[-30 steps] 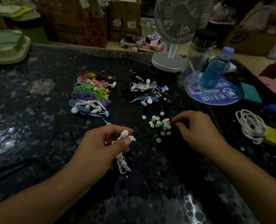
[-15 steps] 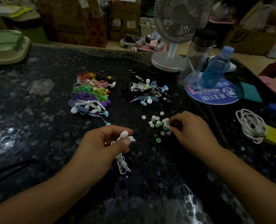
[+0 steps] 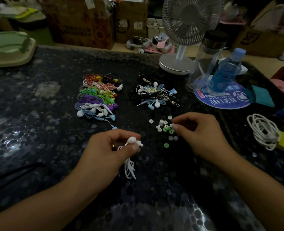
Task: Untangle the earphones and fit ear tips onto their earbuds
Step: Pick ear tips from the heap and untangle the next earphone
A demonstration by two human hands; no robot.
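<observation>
1. The left hand (image 3: 104,152) is pinching white earphones (image 3: 132,140), buds up, cord dangling onto the table (image 3: 38,130).
2. The right hand (image 3: 199,134) is pinching at a white tip (image 3: 171,125) in the tips (image 3: 165,127) pile; the grip is blurred.
3. Tips are looking light, soft and prone to rolling: pinching the rim is advisable.
4. Bundles (image 3: 96,100) are lying well behind; bare surface is showing near the hands.
</observation>
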